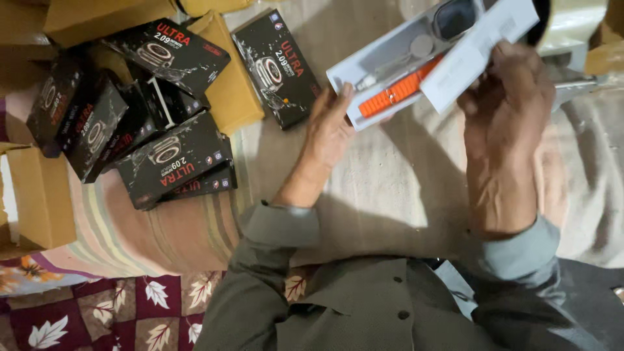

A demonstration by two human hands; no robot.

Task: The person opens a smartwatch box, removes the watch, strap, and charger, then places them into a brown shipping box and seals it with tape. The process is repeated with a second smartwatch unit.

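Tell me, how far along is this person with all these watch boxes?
One white tray with an orange strap is out of its box, held by the left hand. The right hand holds a white sleeve over it. The black boxes piled beside look closed, seemingly unhandled.

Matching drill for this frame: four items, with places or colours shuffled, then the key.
1. watch strap
2. white tray
3. black boxes
4. white sleeve

A. under the right hand fingers
B. orange
C. piled left on the cloth
D. held by the left hand

Pairs: 1-B, 2-D, 3-C, 4-A
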